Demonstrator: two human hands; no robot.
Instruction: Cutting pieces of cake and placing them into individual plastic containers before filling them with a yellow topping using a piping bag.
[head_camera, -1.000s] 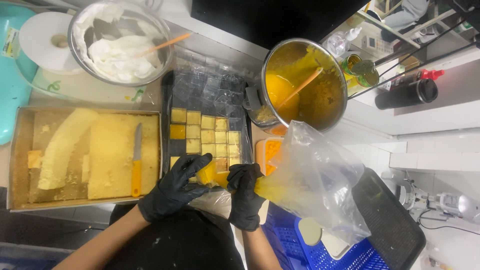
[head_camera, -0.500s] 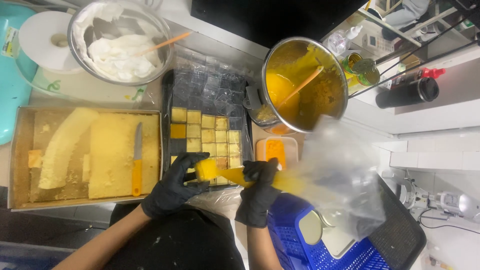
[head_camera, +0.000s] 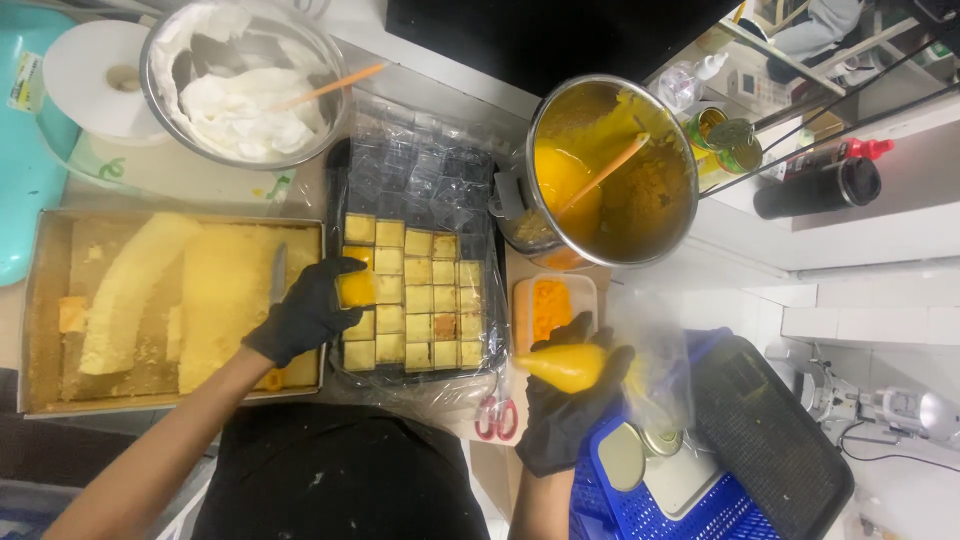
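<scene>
My left hand (head_camera: 305, 312), in a black glove, rests at the left edge of a black tray (head_camera: 340, 170) of small clear cups, several holding yellow cake squares (head_camera: 420, 300). Its fingers hold one cup topped with yellow filling (head_camera: 357, 288). My right hand (head_camera: 566, 408), also gloved, grips a clear piping bag (head_camera: 575, 366) full of yellow cream, tip pointing left, just right of the tray and apart from it.
A baking pan (head_camera: 30, 300) with a sheet of yellow cake and a knife (head_camera: 277, 273) lies at left. A bowl of white cream (head_camera: 240, 95) stands behind it. A steel pot of yellow cream (head_camera: 610, 170) sits behind the right hand, red-handled scissors (head_camera: 497, 415) near the front edge, a blue crate (head_camera: 660, 500) at right.
My hands have come apart: the left moved left onto the tray's edge with a filled cup, and the right drew the piping bag back to the right.
</scene>
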